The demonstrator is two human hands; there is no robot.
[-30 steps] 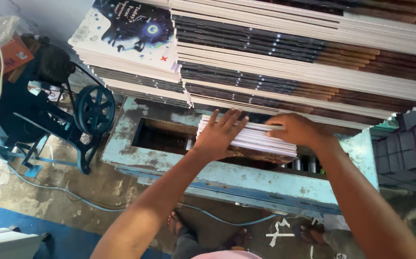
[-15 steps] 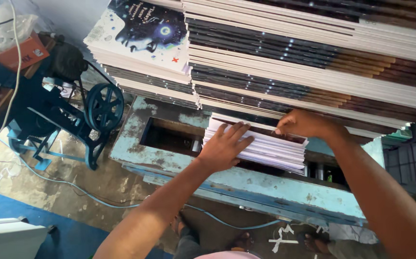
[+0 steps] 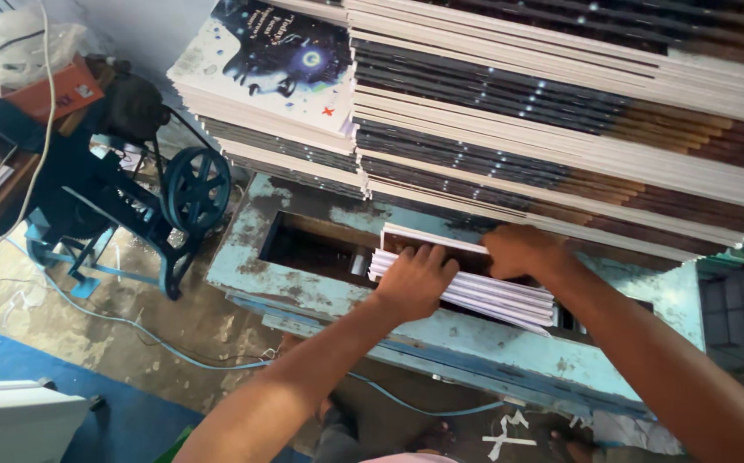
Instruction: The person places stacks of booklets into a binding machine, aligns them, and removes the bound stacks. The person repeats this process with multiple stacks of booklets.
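- Workshop floor of stained concrete is lying around a worn blue metal frame (image 3: 320, 296), which is serving as the landmark for every entry below.
- Small stack of white booklets (image 3: 462, 279) is sitting in the frame's rectangular opening, spines and edges roughly squared, apparently so the bundle stays aligned inside the slot.
- Left hand (image 3: 415, 279) is pressing down on the near end of the stack, fingers curled over its edge, gripping it; likely steadying the pages against slipping.
- Right hand (image 3: 522, 253) is resting on the far end of the same stack, fingers closed against the top booklet, bracing the opposite end.
- Tall piles of printed books (image 3: 560, 111) are standing just behind the frame, layered in alternating directions, presumably to keep the piles from toppling.
- Topmost dark illustrated cover (image 3: 282, 56) is lying face up behind the frame, toward its left.
- Dark machine with a spoked wheel (image 3: 193, 189) is standing to the left of the frame.
- Pale blue cable (image 3: 132, 326) is trailing across the floor in front of the frame.
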